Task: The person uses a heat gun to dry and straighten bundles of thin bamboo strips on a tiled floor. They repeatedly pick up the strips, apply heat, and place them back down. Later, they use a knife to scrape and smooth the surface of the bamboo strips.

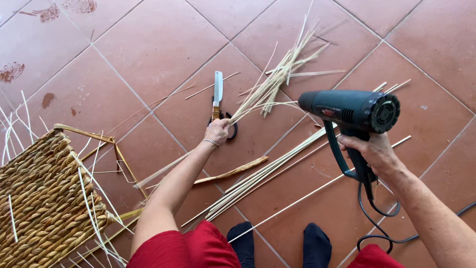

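At the centre of the frame the left hand [218, 131] is clenched on a bundle of pale straw strips [270, 89] that fans toward the upper right, just beside the scissors [218, 99] lying on the tiled floor [148, 44]. At right, the right hand [374, 151] grasps the handle of a dark heat gun [349, 109], its nozzle pointing left at the strips; a woven basket [42, 193] sits at lower left.

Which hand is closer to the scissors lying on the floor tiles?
Left. The left hand holds a bundle of straw strips right beside the scissors. The right hand grips a heat gun, far to their right.
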